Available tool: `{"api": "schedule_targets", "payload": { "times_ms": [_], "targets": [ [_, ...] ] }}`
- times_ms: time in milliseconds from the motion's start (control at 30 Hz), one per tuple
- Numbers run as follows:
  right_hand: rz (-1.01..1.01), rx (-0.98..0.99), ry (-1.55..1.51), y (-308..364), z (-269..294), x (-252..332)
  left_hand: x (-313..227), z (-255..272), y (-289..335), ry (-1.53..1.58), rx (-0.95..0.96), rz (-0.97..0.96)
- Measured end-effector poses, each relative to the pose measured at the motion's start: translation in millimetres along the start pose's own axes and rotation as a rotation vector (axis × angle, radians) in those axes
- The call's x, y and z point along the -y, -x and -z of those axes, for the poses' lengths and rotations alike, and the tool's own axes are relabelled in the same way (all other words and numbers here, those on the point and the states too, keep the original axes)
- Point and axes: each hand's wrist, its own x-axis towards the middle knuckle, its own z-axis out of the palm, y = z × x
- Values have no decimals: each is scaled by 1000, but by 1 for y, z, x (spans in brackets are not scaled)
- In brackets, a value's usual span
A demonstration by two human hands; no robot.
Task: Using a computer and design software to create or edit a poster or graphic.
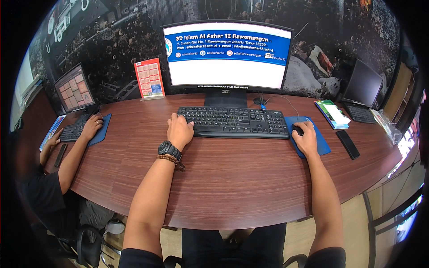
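I count three screens: the wide monitor (227, 56) before me, a lit one (74, 88) at far left, a dark one (363, 83) at far right. Three keyboards: the black one (234, 121), a second (73, 130) at left, a third (360, 114) at right. Two blue mouse pads (318, 139) (102, 128), one mouse (297, 130), two phones (347, 144) (60, 155), one upright card (149, 78), and one wristwatch (169, 148).

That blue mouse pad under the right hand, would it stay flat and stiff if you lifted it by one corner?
Probably not. The blue mouse pad looks thin and lies flush on the wooden desk, so it would likely droop. It seems light, and the right hand on the mouse is weighing it down now.
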Motion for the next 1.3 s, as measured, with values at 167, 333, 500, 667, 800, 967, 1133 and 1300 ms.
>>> {"api": "schedule_targets", "payload": {
  "times_ms": [167,333,500,667,800,967,1133,1300],
  "targets": [
    [-4,-4,-12,0,-1,1,0,1,0,-4,-2,5],
    [11,-13,-13,0,-2,-2,-1,0,1,-4,-4,4],
    [9,-17,-7,1,-1,-1,-10,-2,1,-23,60,-53],
    [2,-15,-13,1,-4,-1,-41,-2,3,-101,292,12],
    [10,-15,-24,2,-3,0,-44,-5,-2,-133,340,42],
    [3,-14,-23,1,-3,-2,-25,-10,0,-122,175,31],
    [2,-12,-19,1,-3,-2,-4,6,-6,-15,124,133],
    [-10,8,-15,1,-2,-2,-5,7,-4,-87,154,128]
  ]
}}
